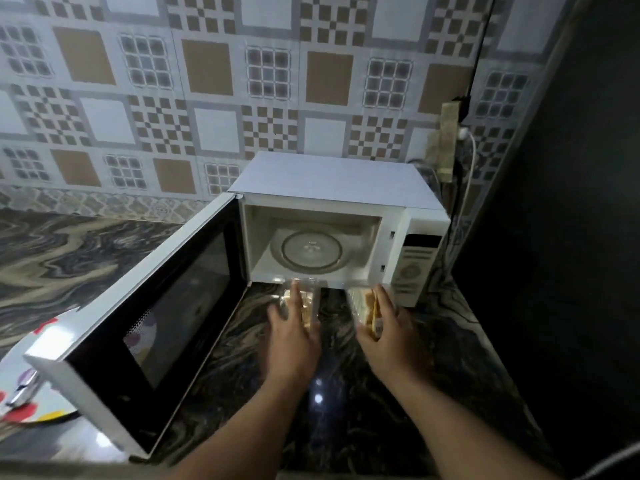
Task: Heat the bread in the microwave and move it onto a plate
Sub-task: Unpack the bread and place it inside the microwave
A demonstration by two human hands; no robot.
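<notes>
Both bare forearms reach forward, side by side. The left hand (292, 336) lies palm down with fingers spread. The right hand (389, 332) curls its fingers, knuckles up.

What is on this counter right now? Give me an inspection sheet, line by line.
Surface: dark marbled counter, glossy, with light reflections.
Job's things: microwave with door swung open, turntable bare; bread in clear wrap just in front of the cavity; patterned plate at far left, partly behind the door.
Clutter: metal utensil on the plate.
Hands: left hand on a clear wrapped piece, right hand holding the bread.
Cables: white cable and black cable at a wall socket.
Surroundings: tiled wall; dark panel at right.
</notes>
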